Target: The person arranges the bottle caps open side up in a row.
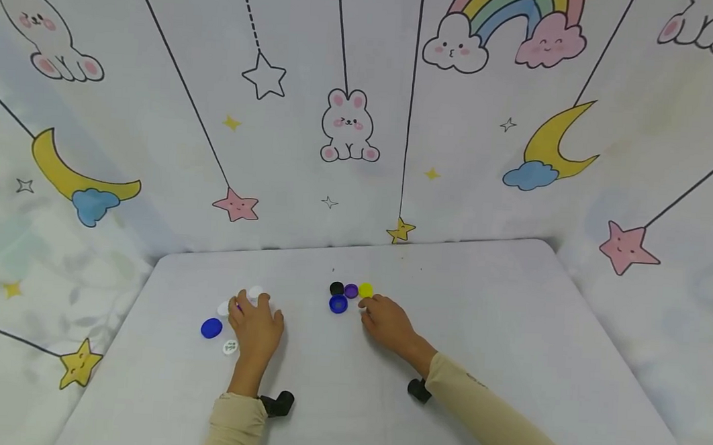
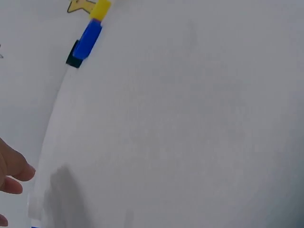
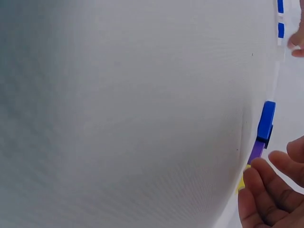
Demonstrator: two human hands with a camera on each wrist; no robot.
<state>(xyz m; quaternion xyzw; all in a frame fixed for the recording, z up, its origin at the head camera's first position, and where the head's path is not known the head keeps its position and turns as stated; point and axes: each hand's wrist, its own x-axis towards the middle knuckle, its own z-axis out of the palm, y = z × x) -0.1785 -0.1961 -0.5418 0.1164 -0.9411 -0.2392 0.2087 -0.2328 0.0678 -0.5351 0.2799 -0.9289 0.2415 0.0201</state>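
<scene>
Head view: the left hand [image 1: 257, 328] is positioned above the left group of caps, with the fingers spread, bent downward, and the thumb set apart. A purple item [image 1: 240, 306] shows between the fingers; contact with it cannot be determined. A white cap [image 1: 256, 292] lies just beyond the fingertips, and a second white disc [image 1: 223, 308] lies beside them. A blue disc [image 1: 211, 328] and a printed white disc [image 1: 230, 347] lie nearer the wrist.

The right hand [image 1: 389, 324] is located at the right group, its fingers gently bent and pinching nothing visible. The yellow cap [image 1: 366, 290] is just beside its fingertips; whether they touch cannot be determined. A purple cap [image 1: 351, 291], black cap [image 1: 337, 288] and blue cap [image 1: 338, 304] sit adjacent, on the white table [image 1: 486, 283].
</scene>
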